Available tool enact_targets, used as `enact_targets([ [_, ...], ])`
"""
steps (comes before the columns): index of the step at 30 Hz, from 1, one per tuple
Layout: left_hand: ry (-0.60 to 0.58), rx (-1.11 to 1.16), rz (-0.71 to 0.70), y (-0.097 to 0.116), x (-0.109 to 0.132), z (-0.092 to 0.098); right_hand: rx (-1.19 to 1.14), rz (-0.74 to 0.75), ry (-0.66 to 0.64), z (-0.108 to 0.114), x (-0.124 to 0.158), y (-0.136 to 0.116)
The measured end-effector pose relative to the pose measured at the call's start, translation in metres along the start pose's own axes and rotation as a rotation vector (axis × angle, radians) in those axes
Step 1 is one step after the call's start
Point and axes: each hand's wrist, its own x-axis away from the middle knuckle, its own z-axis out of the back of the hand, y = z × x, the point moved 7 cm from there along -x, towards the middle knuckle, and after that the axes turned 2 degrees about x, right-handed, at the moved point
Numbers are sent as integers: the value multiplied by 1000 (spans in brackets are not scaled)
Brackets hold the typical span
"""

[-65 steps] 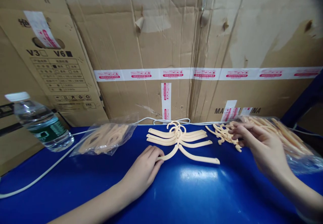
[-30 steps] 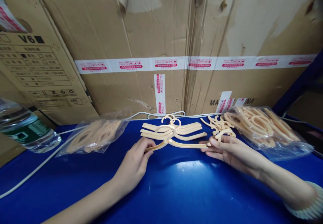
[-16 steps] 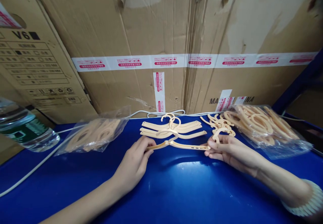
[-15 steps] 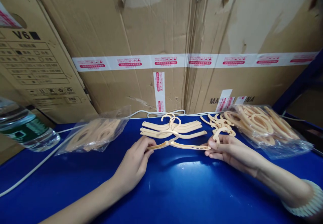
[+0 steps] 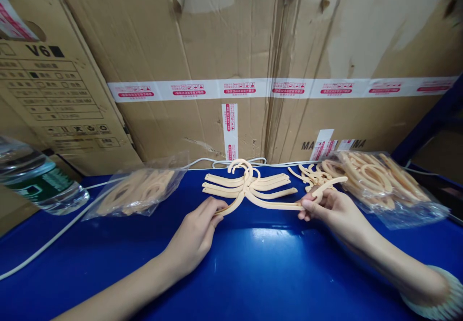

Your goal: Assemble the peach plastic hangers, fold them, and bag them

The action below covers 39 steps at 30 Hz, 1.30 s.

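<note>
A cream plastic clothes hanger (image 5: pixel 265 203) is stretched between my two hands, its hook pointing up and away. My left hand (image 5: pixel 195 229) pinches the end of its left arm. With the fingers of my right hand (image 5: pixel 334 212) I grip the right arm's end together with a loose curved cream piece (image 5: pixel 331 184), which sticks up to the right. Just behind the held hanger lie several like hangers (image 5: pixel 277 181), stacked with their hooks overlapping. A small heap of curved cream pieces (image 5: pixel 307 174) lies behind my right hand.
Clear bags of cream hanger parts lie at the left (image 5: pixel 139 193) and right (image 5: pixel 379 179) of the blue table (image 5: pixel 253 273). A water bottle (image 5: pixel 39 181) stands far left by a white cable (image 5: pixel 47 253). Cardboard boxes (image 5: pixel 195 128) wall off the back.
The held hanger has turned, so its hook now points up and its flat face shows. The curved piece in my right hand has swung from upright to slanting rightward.
</note>
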Motion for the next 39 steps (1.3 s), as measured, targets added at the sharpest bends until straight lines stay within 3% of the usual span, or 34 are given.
enact_targets([
  [11,83,12,47,0,-2,6,-94,144,23,-2,5,-22],
  [16,114,45,109,-6,-2,9,-163,167,98,25,-4,-33],
  [20,141,-79,92,-4,-3,14,-123,133,63,49,-18,-39],
  [23,157,-181,32,2,-3,16,144,98,-96,55,-21,-45],
  [26,131,-274,-66,14,-1,14,478,59,-369,49,-12,-45],
  [30,14,-381,-218,37,6,4,631,-35,-628,43,8,-40],
  [36,-248,-544,-379,63,11,-11,901,-103,-763,34,23,-29],
  [39,-258,-626,-344,66,14,-8,996,-87,-755,34,22,-27],
])
